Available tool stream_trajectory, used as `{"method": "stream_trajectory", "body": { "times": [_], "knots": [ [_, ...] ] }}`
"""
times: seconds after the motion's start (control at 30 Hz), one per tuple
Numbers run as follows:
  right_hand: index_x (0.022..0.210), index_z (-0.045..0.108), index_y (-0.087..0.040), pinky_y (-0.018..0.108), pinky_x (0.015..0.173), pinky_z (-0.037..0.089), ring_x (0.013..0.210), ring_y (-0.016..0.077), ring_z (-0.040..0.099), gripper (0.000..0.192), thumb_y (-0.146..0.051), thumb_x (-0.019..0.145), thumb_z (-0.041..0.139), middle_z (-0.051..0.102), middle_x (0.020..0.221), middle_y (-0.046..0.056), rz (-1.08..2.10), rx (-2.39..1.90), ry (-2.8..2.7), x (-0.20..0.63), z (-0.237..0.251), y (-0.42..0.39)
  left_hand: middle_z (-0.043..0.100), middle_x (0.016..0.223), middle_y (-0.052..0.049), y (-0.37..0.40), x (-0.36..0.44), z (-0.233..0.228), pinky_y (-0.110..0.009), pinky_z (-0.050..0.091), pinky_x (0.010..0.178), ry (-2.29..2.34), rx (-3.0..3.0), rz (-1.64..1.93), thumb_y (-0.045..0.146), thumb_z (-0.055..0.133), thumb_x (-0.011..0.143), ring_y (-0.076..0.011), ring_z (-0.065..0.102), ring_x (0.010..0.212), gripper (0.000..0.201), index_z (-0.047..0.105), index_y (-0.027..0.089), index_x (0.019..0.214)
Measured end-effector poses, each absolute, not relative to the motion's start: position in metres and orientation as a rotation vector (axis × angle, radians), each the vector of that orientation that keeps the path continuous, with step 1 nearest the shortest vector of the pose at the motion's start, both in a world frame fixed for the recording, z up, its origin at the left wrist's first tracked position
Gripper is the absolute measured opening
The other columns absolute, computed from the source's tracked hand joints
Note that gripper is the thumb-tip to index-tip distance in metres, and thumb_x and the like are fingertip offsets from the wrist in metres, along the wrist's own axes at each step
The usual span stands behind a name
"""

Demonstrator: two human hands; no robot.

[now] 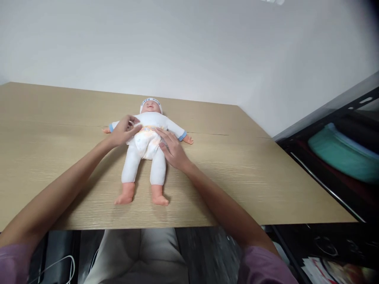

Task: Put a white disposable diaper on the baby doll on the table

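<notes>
1. Both hands rest on a baby doll (148, 134) lying face-up on the wooden worktop (251, 177).
2. Left hand (122, 131) pinches the waistband of the doll's diaper (146, 141) at its own left side, fingers curled around the fabric.
3. Right hand (171, 148) lies flat, fingers spread loosely, pressing the diaper's other side beside the doll's hip.
4. Doll wears a white suit with blue cuffs and a white cap (151, 103), bare feet pointing toward the person.
5. A teal cushion (343, 154) sits on a dark shelf to the right.
</notes>
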State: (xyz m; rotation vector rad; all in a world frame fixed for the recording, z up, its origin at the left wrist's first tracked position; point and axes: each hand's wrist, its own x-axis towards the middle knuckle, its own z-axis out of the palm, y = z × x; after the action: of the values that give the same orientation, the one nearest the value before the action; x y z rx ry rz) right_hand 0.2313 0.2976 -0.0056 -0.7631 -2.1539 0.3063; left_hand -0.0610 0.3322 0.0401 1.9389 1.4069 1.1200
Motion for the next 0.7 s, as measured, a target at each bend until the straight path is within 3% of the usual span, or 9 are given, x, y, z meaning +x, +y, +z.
{"method": "stream_trajectory", "body": {
  "times": [0.07, 0.13, 0.33, 0.43, 0.57, 0.7],
  "knots": [
    [0.178, 0.049, -0.033, 0.059, 0.142, 0.038, 0.167, 0.0291, 0.05, 0.057, -0.046, 0.123, 0.039, 0.055, 0.179, 0.006, 0.315, -0.777, -2.152, 0.232, -0.006, 0.297, 0.072, 0.1, -0.006, 0.332, -0.069, 0.038, -0.033, 0.05, 0.071, 1.436, 1.884, 0.992, 0.076, 0.074, 0.096, -0.0222, 0.064, 0.085, 0.057, 0.066, 0.021, 0.107],
    [0.177, 0.049, -0.032, 0.06, 0.142, 0.038, 0.167, 0.0297, 0.05, 0.057, -0.046, 0.122, 0.04, 0.055, 0.18, 0.007, 0.315, -0.784, -2.144, 0.233, -0.005, 0.296, 0.063, 0.085, -0.003, 0.334, -0.071, 0.038, -0.031, 0.04, 0.063, 1.395, 1.819, 0.946, 0.081, 0.072, 0.095, -0.0185, 0.055, 0.073, 0.06, 0.064, 0.022, 0.094],
    [0.175, 0.051, -0.029, 0.058, 0.142, 0.037, 0.168, 0.0278, 0.05, 0.056, -0.044, 0.123, 0.04, 0.057, 0.178, 0.009, 0.324, -0.728, -2.141, 0.238, -0.005, 0.296, 0.057, 0.075, 0.001, 0.341, -0.072, 0.022, -0.029, 0.038, 0.06, 1.413, 1.651, 1.194, 0.081, 0.071, 0.096, -0.0156, 0.048, 0.065, 0.06, 0.06, 0.023, 0.087],
    [0.173, 0.054, -0.029, 0.058, 0.141, 0.039, 0.167, 0.0275, 0.05, 0.054, -0.043, 0.123, 0.037, 0.06, 0.176, 0.009, 0.311, -0.737, -2.151, 0.241, -0.004, 0.295, 0.07, 0.086, -0.004, 0.334, -0.092, 0.006, -0.032, 0.048, 0.07, 1.542, 1.749, 1.244, 0.076, 0.061, 0.105, -0.0209, 0.061, 0.076, 0.053, 0.065, 0.024, 0.096],
    [0.164, 0.062, -0.03, 0.06, 0.135, 0.044, 0.159, 0.0321, 0.057, 0.049, -0.042, 0.121, 0.043, 0.064, 0.168, 0.012, 0.196, -0.799, -2.13, 0.236, 0.007, 0.291, 0.078, 0.103, -0.013, 0.321, -0.123, -0.008, -0.049, 0.054, 0.097, 1.734, 2.19, 1.045, 0.062, 0.06, 0.105, -0.0325, 0.067, 0.098, 0.039, 0.067, 0.024, 0.101],
    [0.141, 0.075, -0.026, 0.055, 0.118, 0.052, 0.127, 0.0331, 0.068, 0.034, -0.039, 0.117, 0.054, 0.074, 0.132, 0.014, 0.092, -0.808, -2.095, 0.211, 0.035, 0.293, 0.075, 0.096, -0.014, 0.321, -0.129, -0.015, -0.056, 0.05, 0.108, 1.822, 2.369, 0.83, 0.056, 0.062, 0.099, -0.0371, 0.066, 0.103, 0.034, 0.066, 0.024, 0.09]
  ]
}}
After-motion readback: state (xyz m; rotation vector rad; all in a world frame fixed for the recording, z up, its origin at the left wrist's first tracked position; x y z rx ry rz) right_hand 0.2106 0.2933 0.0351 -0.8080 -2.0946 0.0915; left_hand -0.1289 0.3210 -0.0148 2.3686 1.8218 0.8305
